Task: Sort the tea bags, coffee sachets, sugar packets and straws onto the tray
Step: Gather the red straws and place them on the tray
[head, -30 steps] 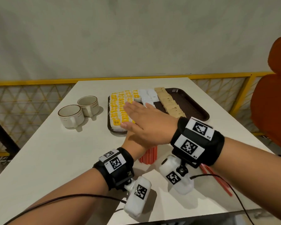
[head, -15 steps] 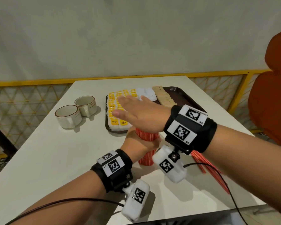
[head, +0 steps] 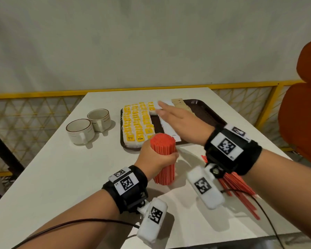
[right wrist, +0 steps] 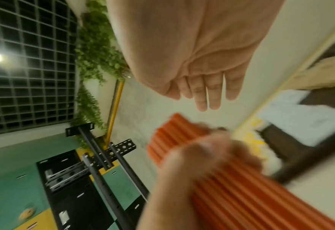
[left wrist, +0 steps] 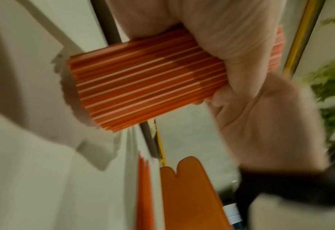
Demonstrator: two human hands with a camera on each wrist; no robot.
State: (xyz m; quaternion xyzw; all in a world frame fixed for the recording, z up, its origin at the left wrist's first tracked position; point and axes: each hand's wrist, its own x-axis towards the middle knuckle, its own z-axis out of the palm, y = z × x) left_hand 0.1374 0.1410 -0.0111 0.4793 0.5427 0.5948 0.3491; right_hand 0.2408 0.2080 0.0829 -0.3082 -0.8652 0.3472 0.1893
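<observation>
Two cups point(head: 88, 127) are seen at ten o'clock, one tray point(head: 211, 114) at twelve, one gripped bundle of straws point(head: 163, 159), and one loose pile of straws point(head: 239, 187) at four; sachets cannot be counted.

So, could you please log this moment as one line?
left hand: grips straw bundle, upright on table | right hand: flat above tray

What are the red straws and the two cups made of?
The straws look like smooth plastic: thin, evenly coloured tubes with a slight sheen. The cups look like glazed ceramic: thick cream walls, a brown ring at the rim and a shine. Neither can be told for sure.
</observation>
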